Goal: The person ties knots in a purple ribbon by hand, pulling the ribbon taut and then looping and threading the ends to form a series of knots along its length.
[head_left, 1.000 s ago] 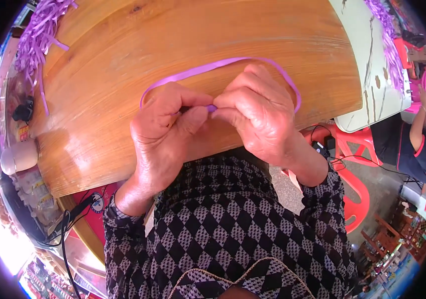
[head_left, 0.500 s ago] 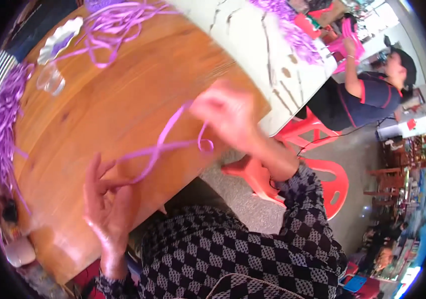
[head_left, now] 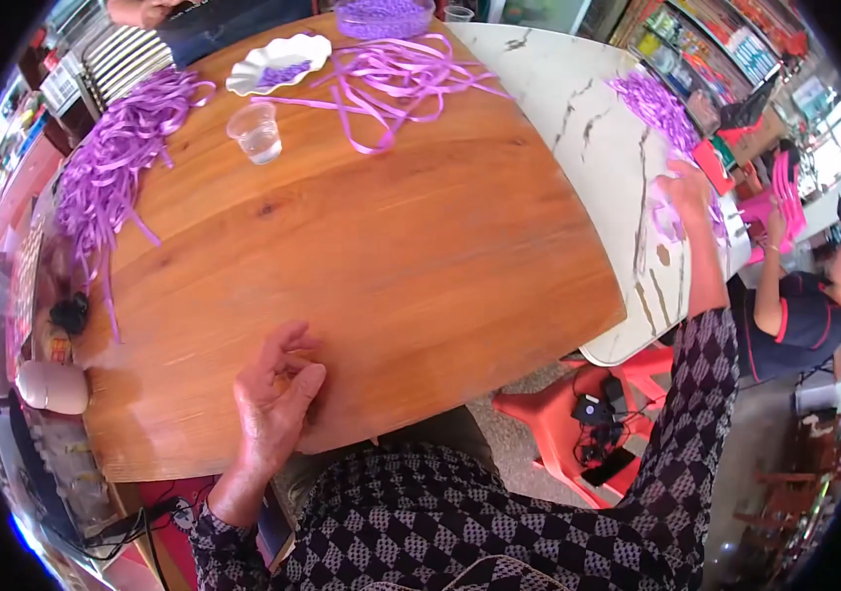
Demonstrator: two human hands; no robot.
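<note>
My left hand [head_left: 278,394] rests on the near edge of the round wooden table [head_left: 391,256], fingers loosely curled, with nothing in it. My right hand [head_left: 686,192] is stretched far right over the white marble table [head_left: 578,108]. It is blurred and seems to hold a pale purple ribbon loop [head_left: 664,215]. Just beyond it lies a heap of purple ribbon pieces [head_left: 652,103].
The wooden table carries a purple ribbon pile [head_left: 110,158] at its left, loose ribbons [head_left: 391,74], a plastic cup [head_left: 256,131], a white dish [head_left: 278,64] and a bowl of purple bits [head_left: 383,15]. Another person [head_left: 795,305] sits at right. A red stool [head_left: 617,404] stands below.
Both hands held a ribbon loop together in front of me. My right hand then swung out right to the marble table with the ribbon, and my left hand let go and sank to the wood.
</note>
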